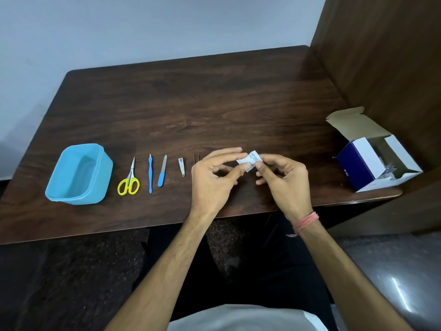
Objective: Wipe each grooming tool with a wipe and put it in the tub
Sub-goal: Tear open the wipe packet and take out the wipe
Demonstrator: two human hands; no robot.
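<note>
A small white wipe packet is pinched between my left hand and my right hand, held just above the table near its front edge. To the left, several grooming tools lie in a row on the table: yellow-handled scissors, a blue cuticle pusher, a blue-handled nail file, a small metal nail clipper and thin tweezers, partly hidden behind my left hand. A light blue tub stands at the far left with nothing visible inside it.
An open blue and white box holding more packets sits at the table's right end, beside a brown wooden side panel. The dark wooden table backs onto a pale wall.
</note>
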